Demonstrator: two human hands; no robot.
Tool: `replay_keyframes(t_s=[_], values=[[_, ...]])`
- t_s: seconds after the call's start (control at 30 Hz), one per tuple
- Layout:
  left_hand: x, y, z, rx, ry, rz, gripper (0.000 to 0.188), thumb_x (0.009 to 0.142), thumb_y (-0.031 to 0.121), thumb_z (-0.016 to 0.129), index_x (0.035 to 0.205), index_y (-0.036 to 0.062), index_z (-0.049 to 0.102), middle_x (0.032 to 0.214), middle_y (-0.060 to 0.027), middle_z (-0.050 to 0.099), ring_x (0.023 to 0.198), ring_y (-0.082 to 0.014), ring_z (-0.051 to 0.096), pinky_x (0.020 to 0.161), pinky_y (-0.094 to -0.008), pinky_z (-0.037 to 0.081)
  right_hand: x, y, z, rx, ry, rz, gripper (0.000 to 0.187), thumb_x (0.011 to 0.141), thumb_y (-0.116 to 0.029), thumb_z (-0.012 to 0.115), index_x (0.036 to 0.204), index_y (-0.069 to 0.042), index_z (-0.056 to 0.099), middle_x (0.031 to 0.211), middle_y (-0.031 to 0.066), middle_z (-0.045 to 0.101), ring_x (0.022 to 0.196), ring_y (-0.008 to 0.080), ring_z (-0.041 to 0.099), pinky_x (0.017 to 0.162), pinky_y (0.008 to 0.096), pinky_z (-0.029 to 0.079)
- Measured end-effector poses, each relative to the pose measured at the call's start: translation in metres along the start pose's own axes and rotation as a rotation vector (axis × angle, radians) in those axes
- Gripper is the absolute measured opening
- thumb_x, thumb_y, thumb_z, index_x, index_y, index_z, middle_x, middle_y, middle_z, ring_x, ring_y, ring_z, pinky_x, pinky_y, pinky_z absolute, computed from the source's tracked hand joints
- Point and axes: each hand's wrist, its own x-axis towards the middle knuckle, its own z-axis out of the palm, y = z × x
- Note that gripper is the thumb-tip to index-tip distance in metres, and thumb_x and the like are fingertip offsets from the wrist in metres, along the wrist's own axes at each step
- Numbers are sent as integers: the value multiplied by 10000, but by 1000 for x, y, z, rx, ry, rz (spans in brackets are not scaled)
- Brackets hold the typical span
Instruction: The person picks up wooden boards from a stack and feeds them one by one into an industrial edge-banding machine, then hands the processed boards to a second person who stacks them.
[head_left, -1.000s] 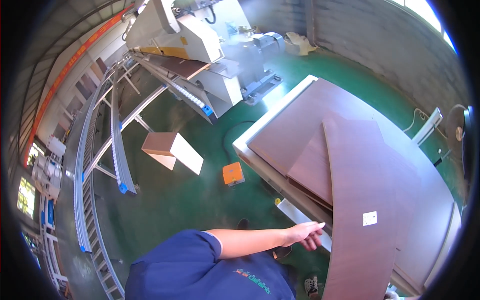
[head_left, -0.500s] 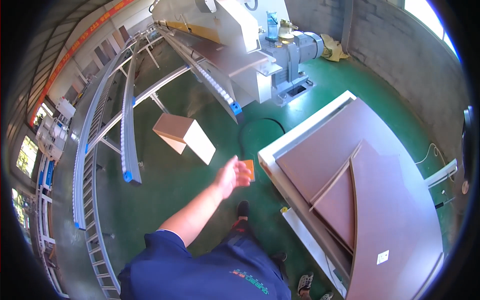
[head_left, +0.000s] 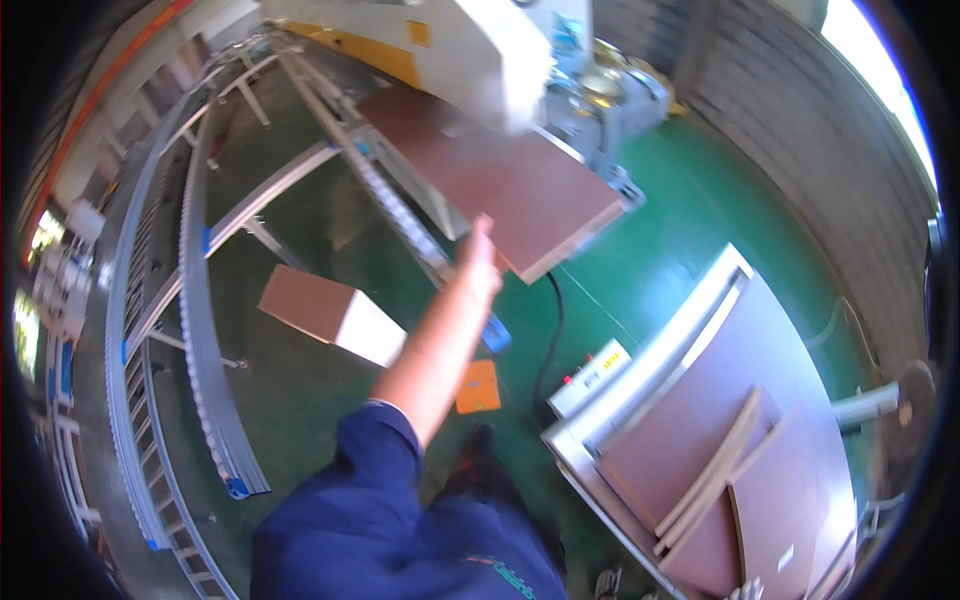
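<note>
My left arm reaches forward, and my left hand (head_left: 481,265) is at the near-left edge of a thick brown panel (head_left: 520,195) that sticks out from under the white machine (head_left: 490,60). The hand is seen from its side and slightly blurred, with its fingers stretched out. Whether it presses on the panel or only overlaps it in view, I cannot tell. My right hand is not in view. Below the panel, an orange square plate (head_left: 478,387) is near my feet.
Left of my arm stands a folded brown-and-white board piece (head_left: 335,312) on the green floor. Long roller rails (head_left: 205,330) run along the left. To the right, a metal-framed table (head_left: 585,440) carries brown sheets and loose strips. A white control box (head_left: 592,377) lies beside it.
My left hand has moved forward and up, from above the orange plate to the panel's edge. The brown panel now sticks out much farther from the machine. The view has shifted.
</note>
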Motion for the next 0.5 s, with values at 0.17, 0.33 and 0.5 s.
replay_keyframes(t_s=[0.17, 0.33, 0.5], values=[[-16, -68, 24, 130, 28, -9, 360, 922, 317, 631, 1172, 62, 587, 1015, -84, 681, 888, -216, 669, 699, -388, 550, 72, -307, 275, 509, -201, -45, 275, 1012, -183, 443, 1215, -25, 541, 1125, 93, 586, 974, 193, 576, 874, 321, 480], [-60, -92, 23, 106, -5, -150, 300, 956, 261, 622, 1190, 82, 566, 1075, -65, 650, 942, -200, 647, 763, -381, 535, 200, -467, 315, 899, -116, -65, 365, 988, -166, 562, 1300, 6, 488, 1074, 106, 618, 930, 191, 623, 844, 321, 521], [-108, -109, 22, 77, -150, -254, 352, 970, 246, 605, 1276, 81, 545, 1198, -90, 637, 1058, -219, 625, 885, -400, 512, 287, -470, 342, 1568, -505, 125, 515, 1013, -330, 543, 1401, -14, 420, 1393, 161, 485, 1311, 308, 450, 1118, 437, 379]])
